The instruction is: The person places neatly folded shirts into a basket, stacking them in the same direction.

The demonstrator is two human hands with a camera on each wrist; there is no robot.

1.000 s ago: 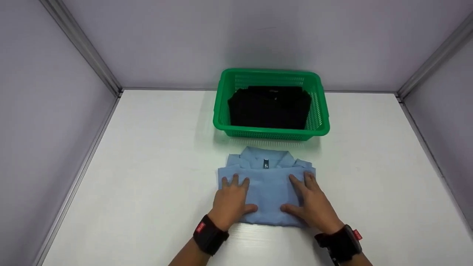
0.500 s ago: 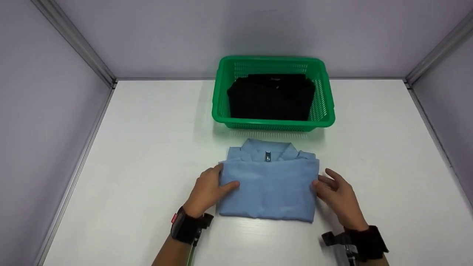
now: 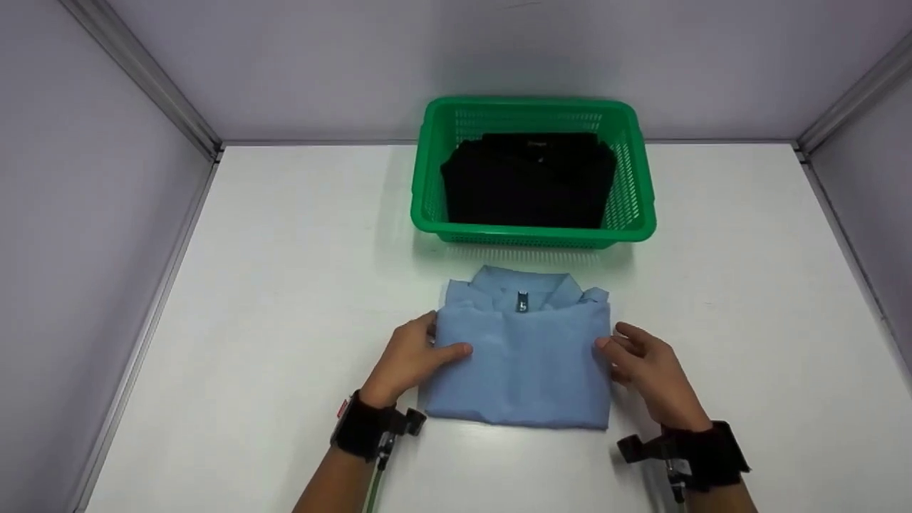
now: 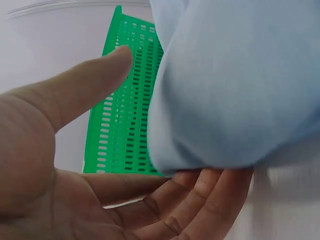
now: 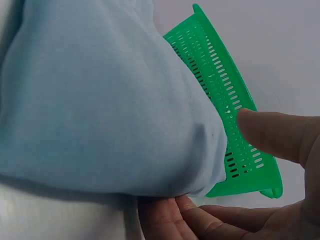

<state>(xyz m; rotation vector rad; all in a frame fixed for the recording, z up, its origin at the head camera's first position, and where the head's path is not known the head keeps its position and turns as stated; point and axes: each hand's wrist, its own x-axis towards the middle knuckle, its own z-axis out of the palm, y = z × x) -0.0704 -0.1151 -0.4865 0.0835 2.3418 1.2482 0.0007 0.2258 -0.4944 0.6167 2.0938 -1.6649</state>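
Observation:
A folded light blue collared shirt [image 3: 524, 370] lies on the white table, its collar toward the basket and a small dark label at the neck. My left hand [image 3: 410, 358] is at its left edge. In the left wrist view the fingers [image 4: 200, 200] reach under the cloth, while the thumb stands above, apart from it. At the opposite edge is my right hand [image 3: 652, 374]. The right wrist view has its fingers [image 5: 165, 215] partly beneath the shirt's edge, and the thumb [image 5: 272, 132] is raised clear of the fabric. Fingertips of both hands are hidden under the shirt.
Just beyond the shirt stands a green plastic basket [image 3: 534, 232] with slotted sides. A folded black garment [image 3: 527, 185] lies inside it. Pale panels [image 3: 320, 64] enclose the table [image 3: 285, 285] at the back and both sides.
Both hands have left the top of the shirt, where they lay flat, and moved out to its sides. Their fingers have since slipped under the edges, and the shirt's sides bulge slightly.

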